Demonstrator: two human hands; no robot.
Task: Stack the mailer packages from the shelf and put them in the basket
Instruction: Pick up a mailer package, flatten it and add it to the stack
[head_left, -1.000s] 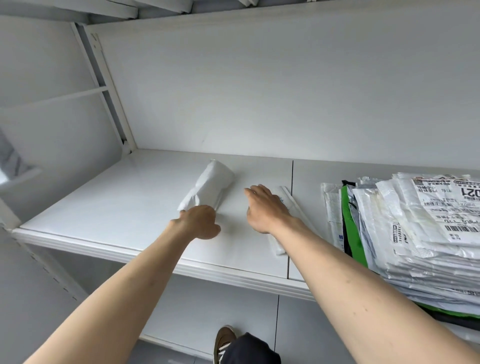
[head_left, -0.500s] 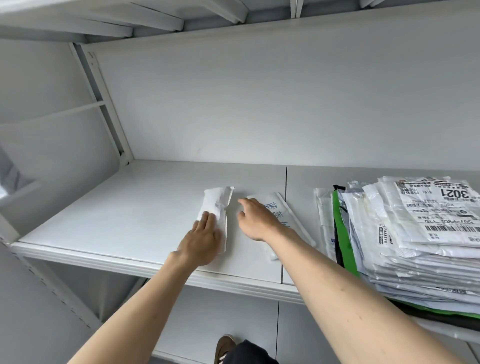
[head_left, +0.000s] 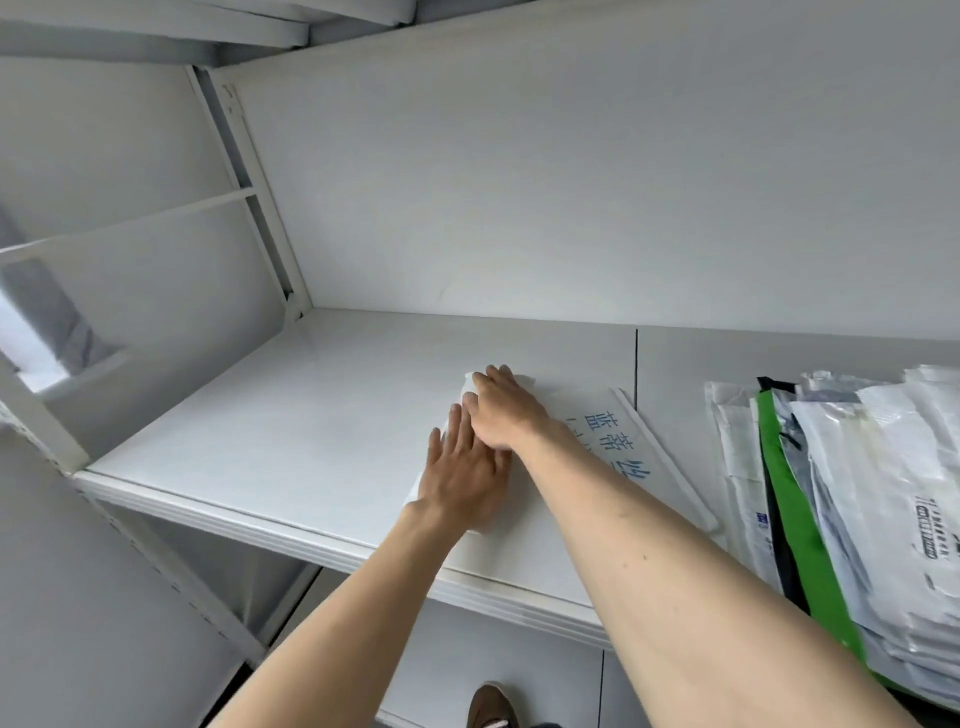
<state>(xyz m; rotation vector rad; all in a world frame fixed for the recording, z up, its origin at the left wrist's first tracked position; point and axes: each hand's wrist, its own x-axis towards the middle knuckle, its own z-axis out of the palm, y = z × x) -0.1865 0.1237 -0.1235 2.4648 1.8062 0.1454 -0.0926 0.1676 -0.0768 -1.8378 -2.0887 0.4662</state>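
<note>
Your left hand (head_left: 464, 475) flat, fingers straight, palm pressing down on small white mailer (head_left: 470, 383) near front of shelf (head_left: 291, 415); nothing gripped. Your right hand (head_left: 506, 410) lies over far end of same mailer, fingers curled down on it; whether it pinches mailer, cannot tell. Flat envelope with blue print (head_left: 621, 441) just beside, under your right forearm. Stack of mailers (head_left: 852, 483) at right end of shelf, well apart. Shoe (head_left: 491, 706) below.

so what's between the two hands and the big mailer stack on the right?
Head view: the flat white mailer with blue print lies between the hands and the mailer stack; beyond it, bare shelf.
</note>
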